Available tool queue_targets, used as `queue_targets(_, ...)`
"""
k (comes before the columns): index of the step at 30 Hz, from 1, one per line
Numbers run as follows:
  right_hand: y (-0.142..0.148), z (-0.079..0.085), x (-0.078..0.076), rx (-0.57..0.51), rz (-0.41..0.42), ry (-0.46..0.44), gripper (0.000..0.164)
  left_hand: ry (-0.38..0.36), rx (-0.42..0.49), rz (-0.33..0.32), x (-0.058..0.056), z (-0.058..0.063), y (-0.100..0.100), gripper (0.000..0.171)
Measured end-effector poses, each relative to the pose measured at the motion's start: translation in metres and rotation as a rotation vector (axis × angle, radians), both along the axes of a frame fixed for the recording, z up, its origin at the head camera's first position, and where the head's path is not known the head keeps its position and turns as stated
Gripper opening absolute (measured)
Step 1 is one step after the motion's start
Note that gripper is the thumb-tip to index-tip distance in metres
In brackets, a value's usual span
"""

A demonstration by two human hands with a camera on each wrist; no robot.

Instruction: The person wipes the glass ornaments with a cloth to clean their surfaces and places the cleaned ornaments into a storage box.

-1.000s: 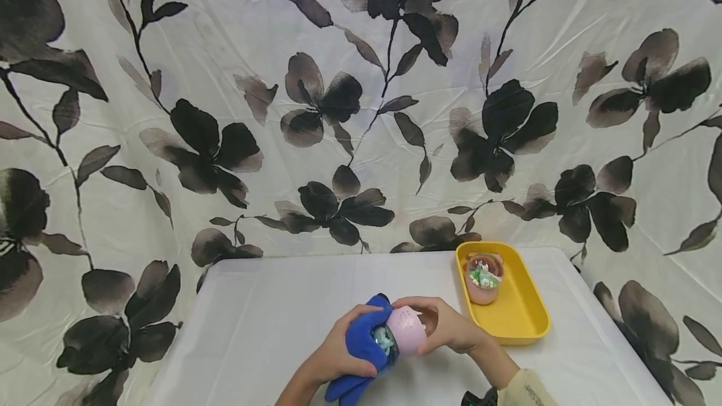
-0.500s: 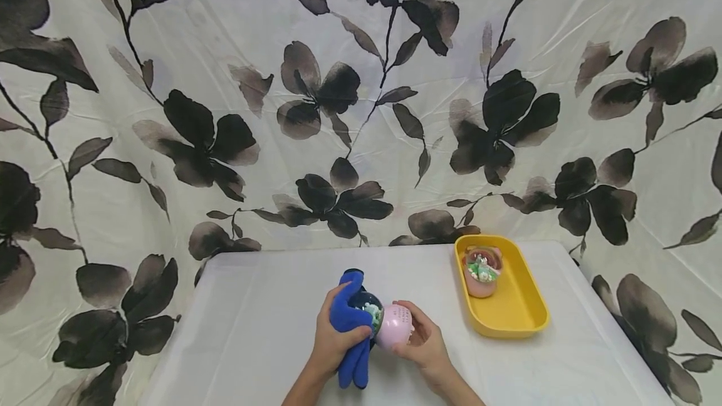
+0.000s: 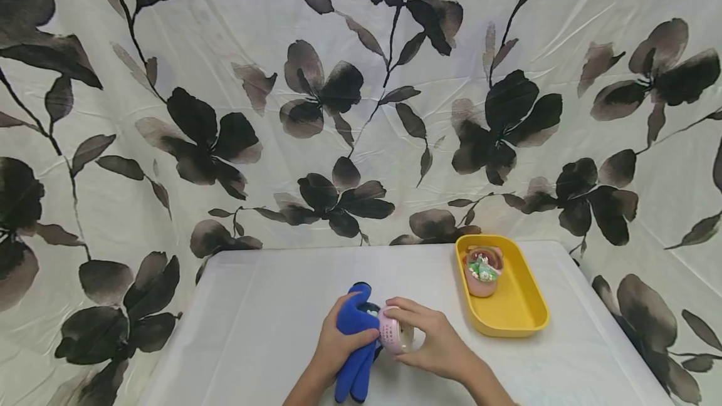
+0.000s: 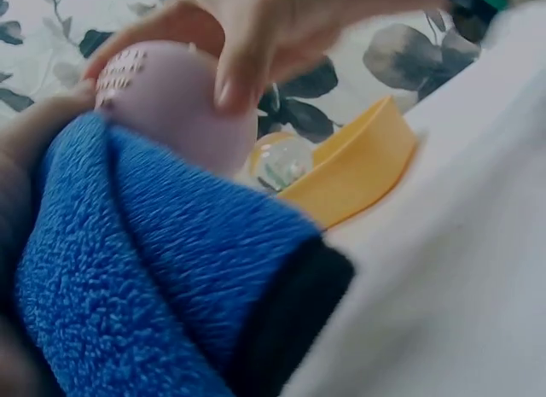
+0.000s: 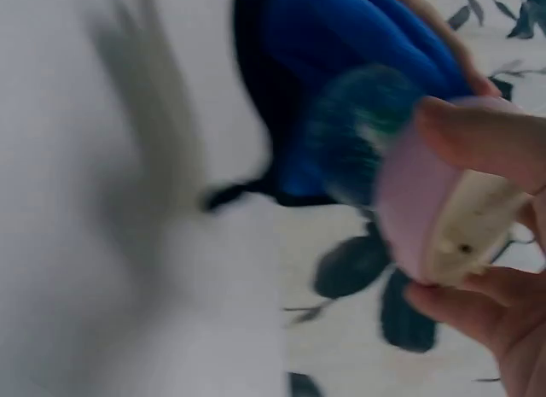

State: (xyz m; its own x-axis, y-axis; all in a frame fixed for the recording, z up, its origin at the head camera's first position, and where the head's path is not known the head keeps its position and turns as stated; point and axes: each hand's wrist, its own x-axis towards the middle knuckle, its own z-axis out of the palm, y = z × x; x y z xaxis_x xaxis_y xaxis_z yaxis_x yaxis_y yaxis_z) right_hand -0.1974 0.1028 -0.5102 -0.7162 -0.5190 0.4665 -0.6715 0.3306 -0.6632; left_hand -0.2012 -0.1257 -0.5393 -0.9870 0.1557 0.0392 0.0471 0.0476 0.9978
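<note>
Near the middle of the table in the head view, my left hand [image 3: 329, 346] grips a blue cloth [image 3: 354, 321] with dark edging, folded around the glass ball of a snow globe [image 3: 390, 333]. My right hand [image 3: 442, 340] holds the globe's pink base between thumb and fingers. The globe lies sideways, its pale underside turned to the right. In the right wrist view the clear glass dome [image 5: 363, 128] shows against the cloth. Raised lettering is visible on the pink base [image 4: 175, 98] in the left wrist view. The cloth hides much of the dome.
To the right at the back stands a yellow tray [image 3: 521, 312]. A second snow globe [image 3: 482, 277] with a pinkish base sits inside it, at the left end. White cloth covers the table [image 3: 259, 318], and a floral curtain [image 3: 412, 143] hangs behind.
The globe has been turned between my hands, so its pale underside now faces right. Both hands have shifted slightly, and the cloth has swung to hang more upright.
</note>
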Motion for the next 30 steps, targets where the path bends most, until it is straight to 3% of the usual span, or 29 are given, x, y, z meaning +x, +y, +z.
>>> queue_targets(5,0.012,0.038,-0.004,0.195,0.228,-0.092,0.073,0.022,-0.020,-0.289,0.004,0.000,-0.005,0.061)
queue_targets(8,0.017,0.041,-0.007,0.179,0.337,-0.236,0.068,0.038,-0.002,-0.439,0.007,-0.001,-0.007,0.059)
queue_targets(10,0.020,0.037,-0.013,0.122,0.356,-0.335,0.067,0.051,-0.010,-0.470,0.007,0.000,-0.008,0.062)
queue_targets(17,0.033,-0.004,-0.034,-0.271,0.412,-0.668,0.069,0.065,-0.077,-0.392,0.003,0.013,-0.010,0.075)
queue_targets(22,0.026,-0.036,-0.028,-0.613,0.472,-0.833,0.072,0.131,-0.065,-0.334,0.002,0.017,-0.011,0.081)
queue_targets(26,0.015,-0.049,-0.012,-0.788,0.374,-0.899,0.068,0.141,-0.012,-0.257,0.000,0.018,-0.010,0.080)
queue_targets(30,0.002,-0.052,0.003,-0.880,0.234,-0.881,0.066,0.170,0.072,-0.168,-0.002,0.016,-0.006,0.076)
